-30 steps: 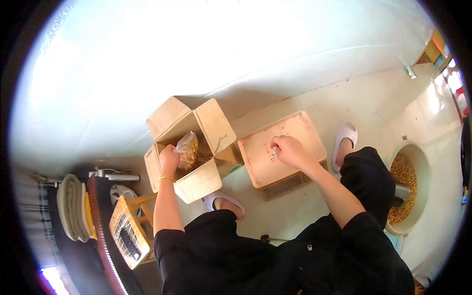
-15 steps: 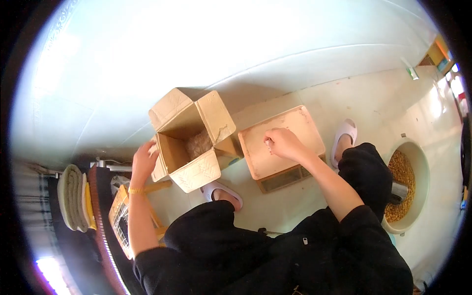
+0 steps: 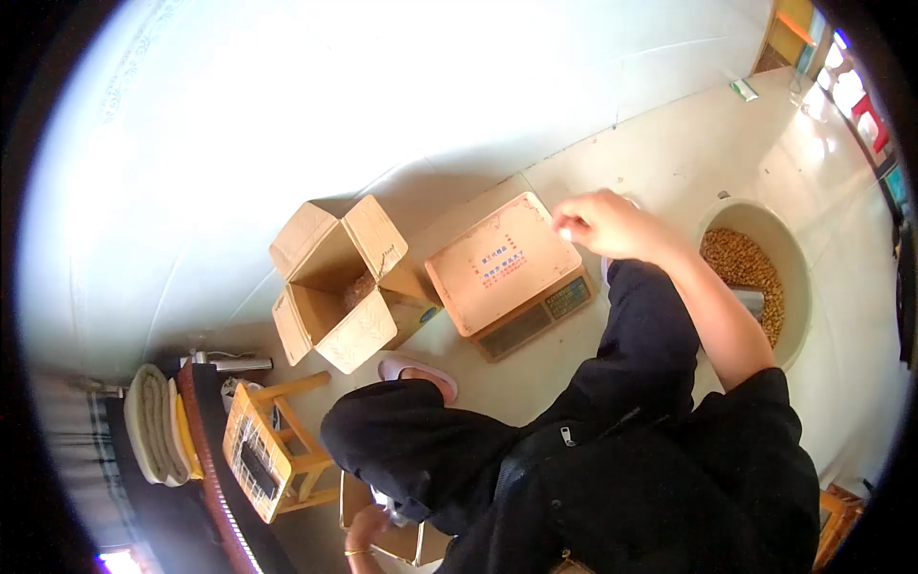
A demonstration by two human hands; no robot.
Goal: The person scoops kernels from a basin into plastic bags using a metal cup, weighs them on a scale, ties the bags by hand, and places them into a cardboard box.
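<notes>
My right hand (image 3: 607, 225) hovers past the right edge of a flat-topped scale (image 3: 502, 263), its fingers pinched together. A small white spot shows at the fingertips, too small and bright to make out. Blue and red print marks the scale's platform, which bears nothing. Low in the view, my left hand (image 3: 368, 526) reaches into a second open cardboard box (image 3: 421, 543) beside my leg, by something whitish. Its fingers are blurred and partly hidden. A taller open cardboard box (image 3: 359, 330) stands left of the scale, with crinkled, clear-looking material inside.
At right stands a round tub (image 3: 801, 316) of yellowish kernels (image 3: 741, 258) with a metal scoop (image 3: 749, 304) in it. A wooden stool (image 3: 258, 454) with a dark object on it is at left, near folded cloths (image 3: 158, 421). A white wall (image 3: 382, 96) rises behind.
My right hand has moved from over the scale to beyond its right edge. My left hand has left the tall box's flap and gone down to the second box. The view has shifted.
</notes>
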